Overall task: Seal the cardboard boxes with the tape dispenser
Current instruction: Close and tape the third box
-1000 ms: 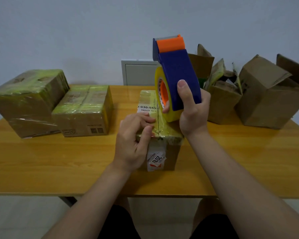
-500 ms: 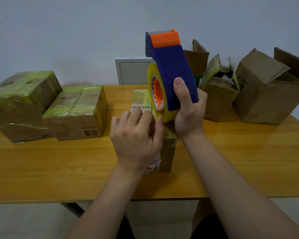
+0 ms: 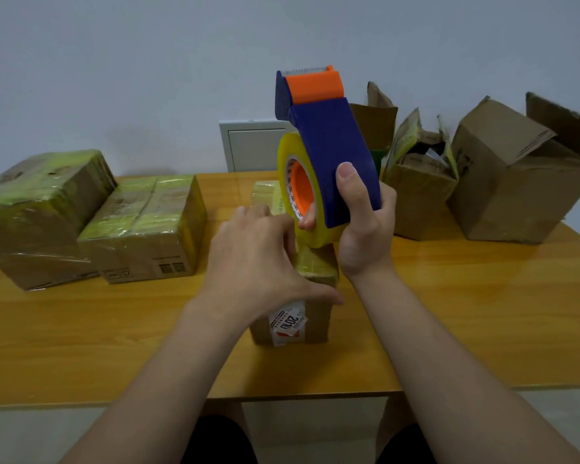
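A small cardboard box (image 3: pixel 315 321) wrapped in yellowish tape stands in the middle of the wooden table (image 3: pixel 449 313), a torn red-and-white label on its near face. My left hand (image 3: pixel 255 259) lies flat on its top, fingers spread, thumb along the near edge. My right hand (image 3: pixel 362 226) grips a blue tape dispenser (image 3: pixel 329 152) with an orange cutter guard, held upright just above the box's right side. Its yellow tape roll (image 3: pixel 287 175) touches the box top by my left fingers.
Two taped boxes sit at the left, a bigger tilted one (image 3: pixel 37 212) and a lower one (image 3: pixel 148 229). Two open cardboard boxes stand at the back right, a small torn one (image 3: pixel 419 192) and a large one (image 3: pixel 516 182). A white panel (image 3: pixel 248 145) is on the wall.
My left hand went from pinching the tape at the box's near edge to pressing flat across the top. The dispenser stayed upright in my right hand, nearly unmoved.
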A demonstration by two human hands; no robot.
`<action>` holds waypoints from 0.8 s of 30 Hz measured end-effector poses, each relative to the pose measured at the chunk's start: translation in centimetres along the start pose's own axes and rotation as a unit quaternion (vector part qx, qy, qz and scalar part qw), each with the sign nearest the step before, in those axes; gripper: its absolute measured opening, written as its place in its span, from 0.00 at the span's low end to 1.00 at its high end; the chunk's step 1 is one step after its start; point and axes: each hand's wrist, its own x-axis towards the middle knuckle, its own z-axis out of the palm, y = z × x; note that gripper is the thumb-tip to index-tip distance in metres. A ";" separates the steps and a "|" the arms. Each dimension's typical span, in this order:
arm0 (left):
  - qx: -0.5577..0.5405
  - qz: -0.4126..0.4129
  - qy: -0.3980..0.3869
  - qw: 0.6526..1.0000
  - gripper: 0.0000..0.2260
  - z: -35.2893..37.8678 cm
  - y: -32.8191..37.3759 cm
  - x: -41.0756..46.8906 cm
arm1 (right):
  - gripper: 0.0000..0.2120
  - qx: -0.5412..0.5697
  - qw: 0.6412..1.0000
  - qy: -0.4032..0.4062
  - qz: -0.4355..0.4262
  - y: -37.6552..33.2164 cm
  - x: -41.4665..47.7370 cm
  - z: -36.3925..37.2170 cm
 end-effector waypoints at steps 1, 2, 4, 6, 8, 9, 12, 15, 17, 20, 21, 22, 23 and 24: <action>0.048 0.009 0.003 0.999 0.41 0.5 0.4 -0.2 | 0.08 0.002 1.000 0.000 0.004 0.1 -0.1 -0.1; 0.079 0.013 0.007 0.997 0.45 0.9 0.7 -0.4 | 0.07 0.004 1.000 -0.001 0.007 0.2 -0.3 -0.1; 0.095 0.010 0.021 0.995 0.51 1.3 0.9 -0.7 | 0.08 0.003 1.000 -0.003 0.014 0.3 -0.3 -0.3; 0.094 0.004 0.049 0.994 0.49 1.5 0.9 -1.0 | 0.10 0.005 1.000 -0.009 0.023 0.3 -0.1 -0.6; 0.088 0.001 0.089 0.992 0.43 1.9 0.9 -1.5 | 0.12 -0.002 0.999 -0.038 0.026 0.2 0.1 -1.0; 0.085 -0.003 0.103 0.991 0.41 2.1 1.0 -1.7 | 0.13 -0.006 0.998 -0.055 0.028 0.2 0.2 -1.1; 0.079 -0.031 0.098 0.992 0.42 2.2 1.4 -1.8 | 0.20 -0.009 0.996 -0.074 0.048 -0.2 0.5 -1.1; 0.063 -0.036 0.073 0.995 0.45 2.0 1.4 -1.6 | 0.25 -0.006 0.995 -0.078 0.060 -0.6 0.7 -0.9; 0.044 -0.024 0.064 0.997 0.46 1.9 1.1 -1.7 | 0.29 -0.003 0.994 -0.082 0.069 -0.7 0.8 -0.8; 0.035 -0.022 0.070 0.997 0.43 2.0 1.1 -1.6 | 0.30 -0.011 0.992 -0.082 0.090 -0.6 1.1 -1.0; 0.036 -0.026 0.080 0.996 0.41 2.2 1.2 -1.6 | 0.28 -0.015 0.991 -0.085 0.098 -0.6 1.3 -1.1; 0.036 -0.031 0.093 0.995 0.39 2.4 1.3 -1.6 | 0.23 -0.018 0.990 -0.088 0.106 -0.5 1.4 -1.3; 0.031 -0.034 0.111 0.993 0.38 2.6 1.4 -1.6 | 0.19 -0.019 0.989 -0.089 0.113 -0.4 1.5 -1.4; 0.021 -0.034 0.135 0.990 0.36 2.9 1.4 -1.7 | 0.17 -0.019 0.989 -0.087 0.117 -0.4 1.4 -1.5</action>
